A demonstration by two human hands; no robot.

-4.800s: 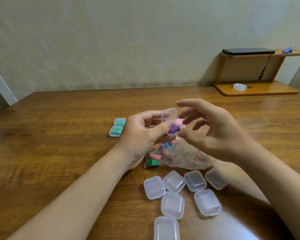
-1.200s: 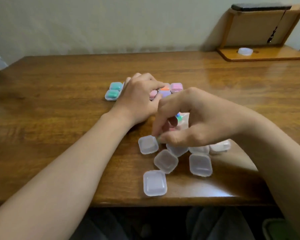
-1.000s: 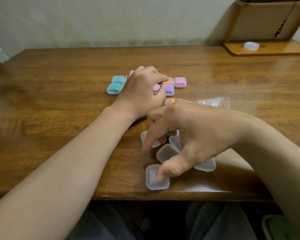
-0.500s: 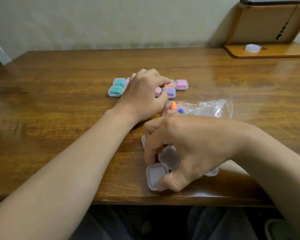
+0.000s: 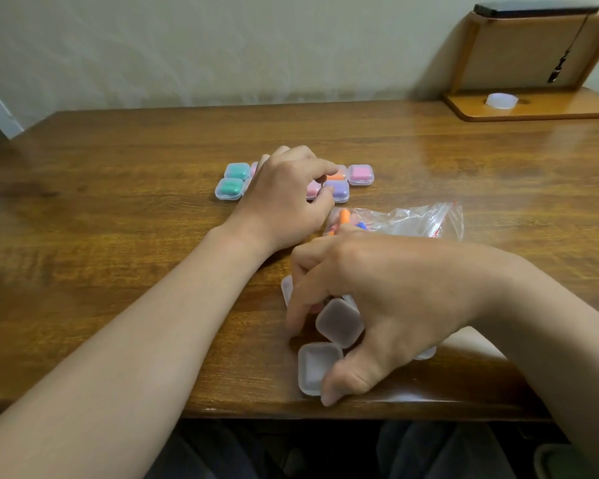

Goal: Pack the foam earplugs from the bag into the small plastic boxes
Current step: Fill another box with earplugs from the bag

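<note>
Several filled small boxes stand in rows at mid-table: two green boxes (image 5: 232,179), a pink box (image 5: 360,174) and a purple box (image 5: 339,190). My left hand (image 5: 284,198) rests over this group, its thumb touching the purple box. The clear bag (image 5: 415,219) with orange and blue earplugs lies to the right. Near the front edge, my right hand (image 5: 377,305) curls over the cluster of empty boxes. Its thumb and fingers close around an empty box (image 5: 339,323), and another empty box (image 5: 313,366) sits by the thumb. The other empty boxes are mostly hidden under the hand.
A wooden shelf (image 5: 533,107) stands at the back right, with a white round object (image 5: 502,100) on its base and a dark phone (image 5: 533,8) on top. The table's front edge (image 5: 256,409) runs just below the empty boxes.
My left hand set the box with the purple earplug down among the filled boxes. My right hand came down from the bag onto the empty boxes and closed around one.
</note>
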